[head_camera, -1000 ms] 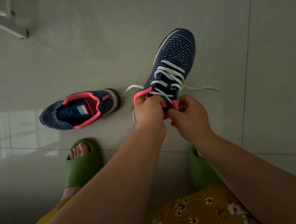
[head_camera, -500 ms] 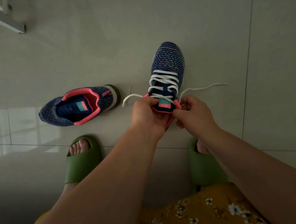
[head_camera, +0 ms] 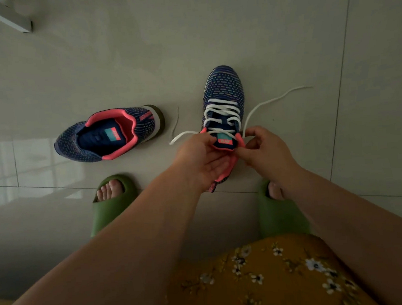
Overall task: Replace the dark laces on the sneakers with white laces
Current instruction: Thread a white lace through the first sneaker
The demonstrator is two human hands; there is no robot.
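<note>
While the white lace (head_camera: 221, 114) is threaded through every visible eyelet row of the navy knit sneaker with the coral collar (head_camera: 223, 96), its two ends are loose and untied, and that is the main exposure. The right end trails far across the pale tiled floor (head_camera: 270, 40); the left end is much shorter. In my judgement, a pull on the long side could draw the short end back through its top eyelet. The crossings also look uneven and slack, so tightening from the top alone may leave them loose lower down.

The left hand (head_camera: 200, 162) holds the collar on its own side, fingers wrapped at the heel opening, with the short lace end emerging beside it. The right hand (head_camera: 266, 152) pinches at the collar edge close to where the long end leaves the shoe; whether the lace itself is inside that grip cannot be told. If either hold slips, the shoe, toe pointing away from the person, may twist and loosen the lacing.

The laced sneaker stands on the floor between two green foam slides (head_camera: 111, 206). Its knit upper is patterned with pale dashes, and a teal-and-coral label shows on the tongue. The second matching sneaker (head_camera: 108, 135) lies to the left, well apart, with no lace visible in it, so by my reading half the task remains.
</note>
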